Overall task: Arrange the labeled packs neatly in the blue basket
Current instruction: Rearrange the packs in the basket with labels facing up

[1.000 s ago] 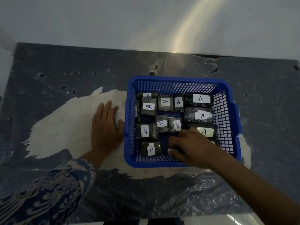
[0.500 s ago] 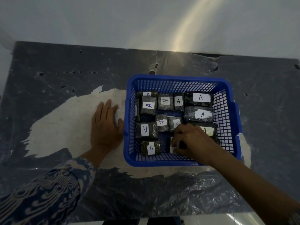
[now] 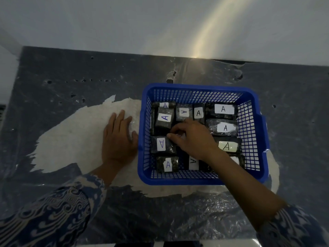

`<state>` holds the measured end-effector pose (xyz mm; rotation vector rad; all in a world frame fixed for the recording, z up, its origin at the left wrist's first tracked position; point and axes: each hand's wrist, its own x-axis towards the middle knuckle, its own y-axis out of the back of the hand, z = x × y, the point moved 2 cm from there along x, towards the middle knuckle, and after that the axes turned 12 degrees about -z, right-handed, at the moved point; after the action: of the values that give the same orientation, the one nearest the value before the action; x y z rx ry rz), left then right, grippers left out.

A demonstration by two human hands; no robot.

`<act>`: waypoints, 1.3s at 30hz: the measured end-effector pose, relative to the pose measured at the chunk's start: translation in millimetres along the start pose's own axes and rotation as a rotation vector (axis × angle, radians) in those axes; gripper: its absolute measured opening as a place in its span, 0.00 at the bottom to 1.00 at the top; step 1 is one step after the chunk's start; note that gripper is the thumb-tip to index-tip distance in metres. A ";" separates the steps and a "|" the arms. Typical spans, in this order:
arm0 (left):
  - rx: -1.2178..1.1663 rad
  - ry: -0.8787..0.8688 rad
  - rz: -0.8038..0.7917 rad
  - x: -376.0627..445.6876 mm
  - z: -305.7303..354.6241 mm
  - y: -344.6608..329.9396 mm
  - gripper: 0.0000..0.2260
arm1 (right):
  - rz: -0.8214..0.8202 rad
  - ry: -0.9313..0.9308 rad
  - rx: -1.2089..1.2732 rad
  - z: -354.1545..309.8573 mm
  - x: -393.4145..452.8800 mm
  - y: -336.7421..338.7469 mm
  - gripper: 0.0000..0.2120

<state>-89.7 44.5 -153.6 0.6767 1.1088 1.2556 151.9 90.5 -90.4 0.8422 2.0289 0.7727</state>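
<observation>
The blue basket point(image 3: 199, 87) sits on the table right of centre and holds several dark packs with white "A" labels. My right hand point(image 3: 194, 139) is inside it, over the middle row. Its thumb and curled fingers pinch a dark pack point(image 3: 178, 126) that the hand mostly hides. A pack point(image 3: 193, 162) lies at the front middle, partly under my wrist. Other packs lie at the back left point(image 3: 164, 118), front left point(image 3: 167, 164) and along the right side point(image 3: 224, 128). My left hand point(image 3: 117, 139) rests flat on the table beside the basket's left wall.
The dark table top point(image 3: 62, 82) has a large pale worn patch point(image 3: 74, 139) under my left hand and the basket. A grey wall point(image 3: 124, 24) runs along the table's far edge. Crinkled plastic film point(image 3: 195, 211) covers the near part.
My right hand left the front-middle pack, whose label now shows, and moved back and left to the middle packs. My left hand has stayed in place.
</observation>
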 end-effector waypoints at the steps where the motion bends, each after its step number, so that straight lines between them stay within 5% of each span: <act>1: -0.004 -0.004 0.001 0.2 0.2 0.0 0.24 | -0.012 -0.003 -0.018 0.6 1.5 -2.1 0.14; 6: -0.018 -0.007 -0.001 -0.7 -1.1 0.9 0.25 | 0.003 -0.049 -0.183 -3.2 6.3 -1.5 0.16; 9: -0.009 -0.008 0.000 -0.1 -1.7 0.3 0.26 | 0.004 -0.110 -0.065 -3.4 6.2 2.2 0.17; 13: -0.011 0.001 -0.003 1.4 -1.9 -0.3 0.26 | 0.185 -0.074 0.152 -10.8 12.9 15.8 0.27; 16: -0.004 0.008 -0.012 -0.2 -1.2 0.9 0.27 | 0.089 0.000 0.068 -27.4 27.5 15.3 0.38; 22: -0.008 -0.011 -0.002 1.1 -2.9 1.4 0.27 | 0.131 0.012 0.249 -1.7 19.0 44.5 0.31; 33: -0.019 -0.014 0.006 -0.7 0.8 2.4 0.26 | 0.054 -0.242 -0.114 37.4 -19.3 70.4 0.43; 36: -0.024 -0.007 -0.004 -1.5 0.9 3.3 0.27 | 0.341 -0.153 -0.174 -12.7 -10.6 58.4 0.24; 39: -0.019 0.007 -0.016 -2.7 2.0 5.5 0.28 | 0.146 -0.157 -0.040 -67.8 17.6 23.8 0.09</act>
<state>-89.9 43.6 -147.2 0.6482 1.1048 1.2539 94.0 102.9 -46.1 1.0052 1.8234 0.7989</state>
